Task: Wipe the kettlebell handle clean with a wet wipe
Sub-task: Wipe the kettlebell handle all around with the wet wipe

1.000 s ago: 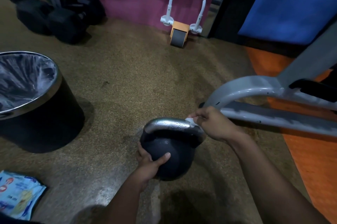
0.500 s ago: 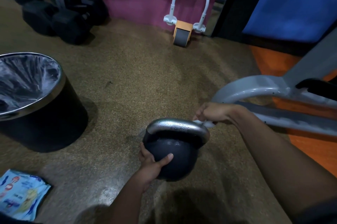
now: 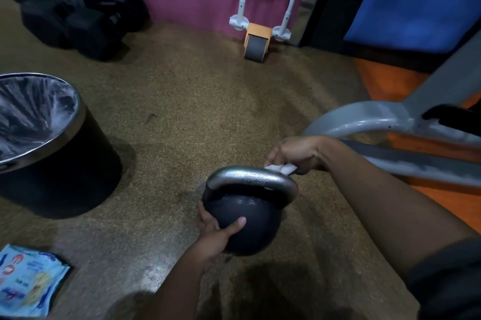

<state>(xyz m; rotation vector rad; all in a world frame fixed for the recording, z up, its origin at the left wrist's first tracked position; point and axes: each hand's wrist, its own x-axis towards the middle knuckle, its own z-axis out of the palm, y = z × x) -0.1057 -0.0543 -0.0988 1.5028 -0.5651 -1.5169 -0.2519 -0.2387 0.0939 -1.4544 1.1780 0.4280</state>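
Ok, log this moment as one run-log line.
step: wiping handle | left hand: steadies kettlebell | right hand: pinches wet wipe at handle's far right

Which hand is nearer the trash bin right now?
Left. The left hand grips the kettlebell body on the side facing the trash bin; the right hand, holding the wet wipe, is beyond the handle, farther away.

One kettlebell point(image 3: 244, 218), one white wet wipe point(image 3: 281, 168) and two hands are in view. There is one lined bin point(image 3: 65, 163), one wipe packet point(image 3: 26, 283), and one ab roller point(image 3: 256, 41). The dark heap point(image 3: 83, 15) by the wall looks like perhaps two or three bags.
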